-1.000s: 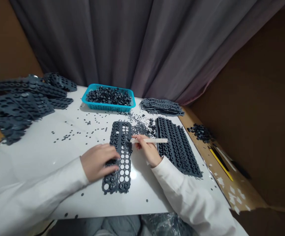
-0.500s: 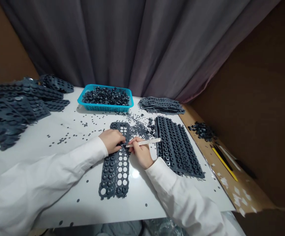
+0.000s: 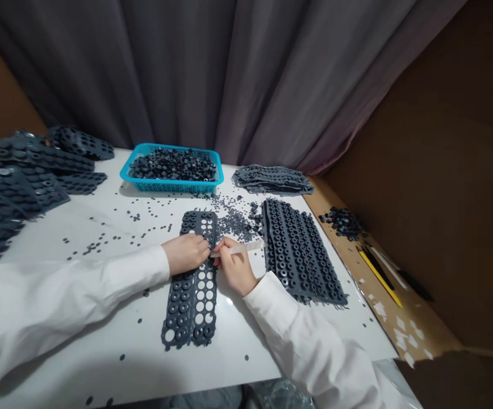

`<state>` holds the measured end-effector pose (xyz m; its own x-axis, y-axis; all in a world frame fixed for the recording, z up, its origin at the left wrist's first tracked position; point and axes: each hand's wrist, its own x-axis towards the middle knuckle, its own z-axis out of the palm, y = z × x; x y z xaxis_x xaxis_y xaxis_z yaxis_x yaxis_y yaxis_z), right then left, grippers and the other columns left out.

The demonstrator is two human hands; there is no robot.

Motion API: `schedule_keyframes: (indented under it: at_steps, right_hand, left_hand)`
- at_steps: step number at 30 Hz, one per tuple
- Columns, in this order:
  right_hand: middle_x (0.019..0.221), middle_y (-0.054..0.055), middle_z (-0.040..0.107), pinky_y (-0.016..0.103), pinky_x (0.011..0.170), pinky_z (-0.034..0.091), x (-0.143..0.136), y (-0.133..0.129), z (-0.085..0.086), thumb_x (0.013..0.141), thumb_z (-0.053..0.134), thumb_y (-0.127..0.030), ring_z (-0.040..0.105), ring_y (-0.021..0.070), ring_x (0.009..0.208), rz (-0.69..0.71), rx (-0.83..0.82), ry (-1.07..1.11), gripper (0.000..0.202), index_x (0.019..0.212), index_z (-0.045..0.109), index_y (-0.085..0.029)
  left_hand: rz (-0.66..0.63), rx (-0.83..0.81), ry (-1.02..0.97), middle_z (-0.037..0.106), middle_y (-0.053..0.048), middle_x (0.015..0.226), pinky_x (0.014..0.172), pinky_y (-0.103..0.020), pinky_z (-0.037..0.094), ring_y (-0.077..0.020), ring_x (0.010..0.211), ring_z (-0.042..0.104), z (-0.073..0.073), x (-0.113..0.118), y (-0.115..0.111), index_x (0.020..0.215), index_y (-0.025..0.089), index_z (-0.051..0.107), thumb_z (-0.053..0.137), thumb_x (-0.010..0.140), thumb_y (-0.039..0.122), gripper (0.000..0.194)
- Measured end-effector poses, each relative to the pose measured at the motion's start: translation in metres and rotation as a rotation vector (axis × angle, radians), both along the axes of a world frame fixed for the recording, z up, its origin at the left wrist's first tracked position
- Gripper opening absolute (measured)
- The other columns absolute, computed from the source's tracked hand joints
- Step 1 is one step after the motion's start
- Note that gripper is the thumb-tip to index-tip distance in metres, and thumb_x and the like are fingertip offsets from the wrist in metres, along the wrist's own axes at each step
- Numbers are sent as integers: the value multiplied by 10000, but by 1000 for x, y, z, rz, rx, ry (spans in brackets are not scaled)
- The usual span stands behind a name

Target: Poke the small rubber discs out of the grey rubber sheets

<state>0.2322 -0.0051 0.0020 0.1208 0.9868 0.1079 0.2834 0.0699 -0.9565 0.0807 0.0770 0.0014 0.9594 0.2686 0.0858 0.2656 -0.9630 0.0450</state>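
A dark grey molded rubber sheet (image 3: 180, 292) lies lengthwise before me, with rows of round rings on one side and white-showing open holes on the other. My left hand (image 3: 188, 253) rests across its middle, fingers curled and pressed together at the tips; what they pinch is hidden. Close beside it, my right hand (image 3: 234, 264) grips a slim white pen-like tool (image 3: 249, 247) like a pencil. The tool's tip points at the left fingertips, over the column of holes.
A blue basket (image 3: 172, 186) full of small dark parts stands at the back. Ringed sheets (image 3: 301, 250) lie to the right, flat sheets (image 3: 274, 179) behind them. More sheets (image 3: 29, 170) are heaped left. Small discs (image 3: 233, 221) litter the table; a yellow cutter (image 3: 380, 276) lies far right.
The whole view has shifted a little, so things sit farther left. My left fingers have closed in more over the sheet, and the white tool is tilted slightly differently.
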Motion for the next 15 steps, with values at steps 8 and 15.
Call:
schedule_keyframes:
  at_steps: [8,15]
  right_hand:
    - [518,-27,537,228,485,375,2,2,-11,769,391,-204,491,121,483,-19,-75,168,184,646,528,-202]
    - [511,-27,565,204,436,351,5,11,-16,759,427,-254,465,98,432,-121,-55,363,170,659,545,-183]
  left_hand:
    - [746,-1098,-832,660,-55,766,626,-255,509,-155,683,616,35,-34,55,761,143,622,630,740,328,187]
    - [866,-1649,-862,611,-75,728,603,-298,528,-160,656,603,41,-35,42,748,136,552,526,608,169,145]
